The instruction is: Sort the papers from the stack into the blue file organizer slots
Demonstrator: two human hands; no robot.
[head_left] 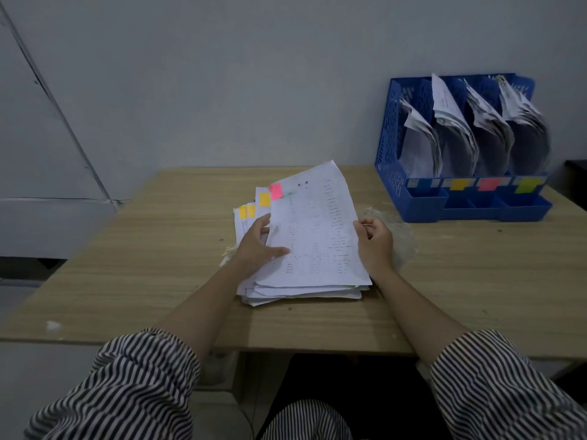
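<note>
A pale wood-grain surface point(127, 249) runs across the view, set against a grey wall point(222, 74). At its far right corner, against the wall, stands the blue file organizer point(394, 128), well apart from both hands. It has four upright slots, each already filled with curled white sheets, and low front trays below. The front of the slots carries coloured labels: an orange label point(458, 184), a pink label point(489, 184) and a yellow-green label point(525, 185); the leftmost slot's mark is too faint to tell.

Near the middle of the surface lies the stack of papers point(301, 290), loosely squared, between the two forearms in striped sleeves point(133, 382). The top sheet point(317, 223), printed with columns of small text, is lifted at its far end and tilted up from the stack. It bears a pink sticky tab point(276, 191) at its upper left corner. Sheets under it, fanned out to the left, show orange tabs point(265, 199).

The left hand point(257, 246) holds the sheet's left edge, thumb lying on the printed face and fingers behind it. The right hand point(374, 239) pinches the right edge with curled fingers.
</note>
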